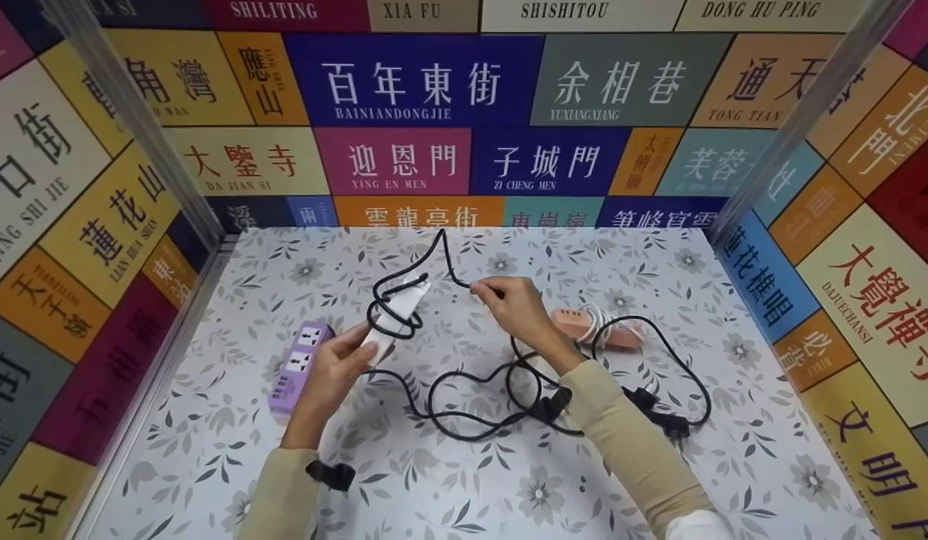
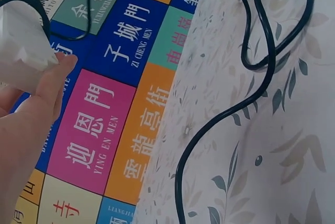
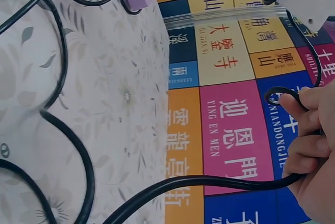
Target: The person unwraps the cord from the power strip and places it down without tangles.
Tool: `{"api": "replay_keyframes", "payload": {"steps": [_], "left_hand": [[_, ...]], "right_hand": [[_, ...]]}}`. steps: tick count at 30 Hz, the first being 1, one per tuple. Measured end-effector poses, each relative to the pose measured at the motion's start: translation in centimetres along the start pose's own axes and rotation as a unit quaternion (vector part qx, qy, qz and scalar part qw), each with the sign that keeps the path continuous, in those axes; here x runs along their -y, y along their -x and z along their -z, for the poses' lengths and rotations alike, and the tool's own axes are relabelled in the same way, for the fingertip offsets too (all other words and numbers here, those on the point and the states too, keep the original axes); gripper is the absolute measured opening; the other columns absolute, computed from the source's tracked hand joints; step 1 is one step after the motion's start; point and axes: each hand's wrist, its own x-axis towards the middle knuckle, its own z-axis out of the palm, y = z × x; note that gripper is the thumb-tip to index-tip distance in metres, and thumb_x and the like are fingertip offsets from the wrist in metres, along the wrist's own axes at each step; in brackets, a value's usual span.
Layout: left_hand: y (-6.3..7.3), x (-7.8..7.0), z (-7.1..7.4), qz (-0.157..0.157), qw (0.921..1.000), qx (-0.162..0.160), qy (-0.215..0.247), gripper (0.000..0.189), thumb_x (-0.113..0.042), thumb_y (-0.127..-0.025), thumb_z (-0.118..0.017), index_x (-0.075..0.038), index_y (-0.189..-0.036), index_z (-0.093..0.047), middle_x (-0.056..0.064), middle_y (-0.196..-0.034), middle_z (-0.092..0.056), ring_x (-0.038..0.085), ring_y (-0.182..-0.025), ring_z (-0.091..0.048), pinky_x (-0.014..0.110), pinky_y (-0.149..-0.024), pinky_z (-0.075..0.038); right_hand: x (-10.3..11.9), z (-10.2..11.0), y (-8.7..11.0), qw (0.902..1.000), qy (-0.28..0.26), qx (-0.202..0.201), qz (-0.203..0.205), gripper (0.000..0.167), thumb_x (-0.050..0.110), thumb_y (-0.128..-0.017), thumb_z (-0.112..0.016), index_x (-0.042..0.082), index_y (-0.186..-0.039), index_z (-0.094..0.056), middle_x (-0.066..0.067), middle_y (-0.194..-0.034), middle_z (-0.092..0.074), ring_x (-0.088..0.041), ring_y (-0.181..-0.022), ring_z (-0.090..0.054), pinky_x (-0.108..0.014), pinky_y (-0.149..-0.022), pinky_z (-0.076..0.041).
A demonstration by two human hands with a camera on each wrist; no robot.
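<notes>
My left hand (image 1: 342,367) grips the lower end of a white power strip (image 1: 403,306), tilted up above the table. No sockets show on it; the right wrist view shows a flat face with small holes. A black cord (image 1: 394,330) loops loosely around the strip. To the right, my right hand (image 1: 515,304) pinches the cord between thumb and fingers, and its other fingers curl round the cord in the right wrist view. Between the hands a stretch of cord (image 1: 445,251) rises to a peak. More black cord (image 1: 464,435) lies in loose loops on the table.
A purple power strip (image 1: 287,386) lies beside the left hand. Behind the right forearm is a pink power strip (image 1: 617,337) wrapped in white cord (image 1: 602,319). Black plugs (image 1: 670,424) lie at the right. Sign-printed walls (image 1: 411,82) enclose the flower-patterned table (image 1: 464,499).
</notes>
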Motion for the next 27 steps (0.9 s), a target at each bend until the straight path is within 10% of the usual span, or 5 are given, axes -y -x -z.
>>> {"api": "replay_keyframes", "payload": {"steps": [9, 14, 19, 27], "left_hand": [[-0.1, 0.6, 0.1, 0.011, 0.9963, -0.009, -0.084, 0.049, -0.004, -0.094, -0.064, 0.006, -0.141, -0.052, 0.020, -0.147, -0.052, 0.008, -0.122, -0.061, 0.021, -0.086, -0.057], [-0.2, 0.5, 0.1, 0.021, 0.9957, -0.036, -0.082, 0.048, -0.004, -0.095, -0.063, 0.004, -0.141, -0.052, 0.024, -0.141, -0.057, 0.004, -0.102, -0.065, 0.014, -0.081, -0.054], [-0.5, 0.0, 0.4, 0.044, 0.9898, -0.092, -0.099, 0.049, -0.012, -0.096, -0.065, -0.002, -0.142, -0.054, 0.022, -0.141, -0.058, 0.002, -0.082, -0.058, 0.016, -0.062, -0.049], [-0.8, -0.6, 1.4, 0.049, 0.9925, -0.112, 0.008, 0.054, -0.005, -0.099, -0.055, 0.007, -0.149, -0.039, 0.028, -0.155, -0.038, 0.002, -0.108, -0.064, 0.017, -0.088, -0.055]], "right_hand": [[1.5, 2.3, -0.5, 0.9749, -0.206, -0.070, -0.047, 0.021, 0.014, -0.098, -0.064, -0.002, -0.103, -0.078, 0.003, -0.058, -0.053, -0.004, -0.050, -0.031, -0.022, -0.056, -0.032], [2.0, 4.0, 0.2, 0.9518, -0.295, -0.054, -0.065, 0.023, 0.009, -0.098, -0.062, -0.010, -0.104, -0.073, 0.006, -0.068, -0.065, -0.006, -0.064, -0.056, -0.021, -0.070, -0.051], [1.9, 5.4, 1.3, 0.9406, -0.336, -0.010, -0.049, 0.022, 0.008, -0.099, -0.061, -0.011, -0.102, -0.071, 0.006, -0.077, -0.071, -0.009, -0.082, -0.066, -0.024, -0.084, -0.055], [-0.2, 6.8, 3.2, 0.9250, -0.352, 0.128, 0.063, 0.020, 0.000, -0.097, -0.060, 0.002, -0.107, -0.077, 0.004, -0.089, -0.075, -0.011, -0.091, -0.068, -0.024, -0.098, -0.052]]}}
